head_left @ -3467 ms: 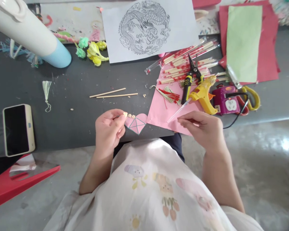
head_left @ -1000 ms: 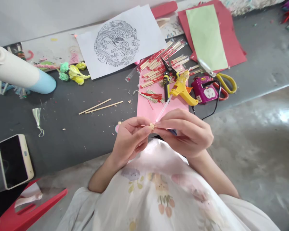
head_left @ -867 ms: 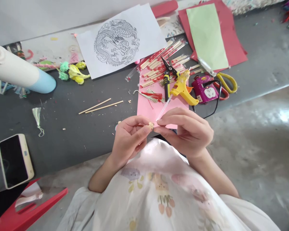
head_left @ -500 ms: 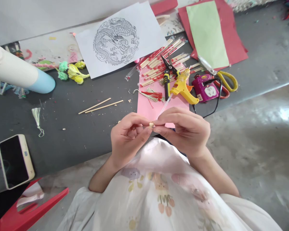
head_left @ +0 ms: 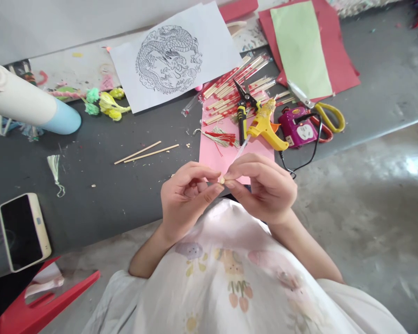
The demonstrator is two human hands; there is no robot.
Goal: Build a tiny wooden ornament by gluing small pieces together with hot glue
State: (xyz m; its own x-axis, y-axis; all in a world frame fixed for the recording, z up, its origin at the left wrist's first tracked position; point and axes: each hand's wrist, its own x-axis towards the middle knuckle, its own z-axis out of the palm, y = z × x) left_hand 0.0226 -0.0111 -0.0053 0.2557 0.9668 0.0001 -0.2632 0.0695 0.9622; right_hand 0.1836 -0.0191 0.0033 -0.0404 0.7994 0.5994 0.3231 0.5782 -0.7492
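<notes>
You are holding both hands together at the centre of the frame, just over the near edge of the dark grey surface [head_left: 107, 185]. Your left hand [head_left: 186, 197] is pinching a small pale piece [head_left: 222, 180] between thumb and forefinger, with the other fingers curled into the palm. Your right hand [head_left: 264, 188] is pinching the lower end of a thin translucent rod [head_left: 239, 150], and its fingertips are meeting the left ones at the piece. The close, raised grip is probably giving you fine control over so small a part. What the piece is made of cannot be told at this size; it is looking knobbly and cream-coloured.

The rod is slanting up and away from your fingers toward the yellow glue gun [head_left: 266, 132], which is lying on its side on a smooth pink paper sheet [head_left: 216, 160], within easy reach. Its black cord is running to a magenta socket block [head_left: 297, 132] just to the right. Yellow-handled cutters [head_left: 242, 123] are lying beside the gun, and a red thread tassel [head_left: 221, 138] is resting on the sheet's upper left corner.

Two slim bamboo sticks [head_left: 146, 152] are lying side by side on the surface, left of centre. A dragon line print [head_left: 170, 58] on white paper is lying flat at the upper centre. A phone [head_left: 24, 232] is lying screen-up at the lower left.
</notes>
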